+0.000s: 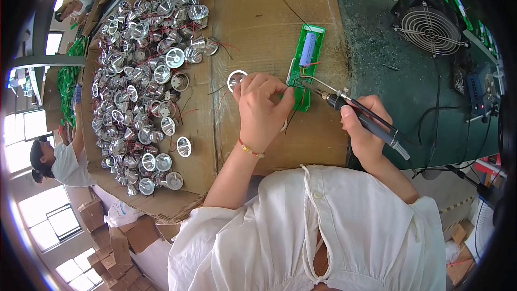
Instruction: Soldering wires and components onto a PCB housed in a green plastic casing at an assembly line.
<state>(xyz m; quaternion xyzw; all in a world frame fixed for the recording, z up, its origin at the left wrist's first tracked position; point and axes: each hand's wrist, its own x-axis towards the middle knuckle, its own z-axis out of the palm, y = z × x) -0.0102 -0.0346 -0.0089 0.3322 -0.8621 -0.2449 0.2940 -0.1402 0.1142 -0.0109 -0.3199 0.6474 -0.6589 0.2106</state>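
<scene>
A green plastic housing point(300, 54) lies lengthwise on the cardboard, with a blue-violet cylindrical battery point(308, 48) in its upper part and thin red and dark wires about it. My left hand point(263, 102) is closed, thumb and fingertips pinched at the housing's left edge; what they grip is hidden. A soldering iron point(369, 121) with a curved thin metal tube is in my right hand point(367, 132), its tip pointing left at the housing's lower middle, close to my left fingertips. Beside my left hand lies a silver reflector cup point(236, 79), partly covered by it.
A cardboard box point(186, 186) at the left holds many silver reflector cups point(140, 29) with wires. On the dark green mat point(371, 37) to the right stands a fan with a round wire guard point(431, 31), near a blue powered unit point(476, 94). Another person point(70, 161) works at far left.
</scene>
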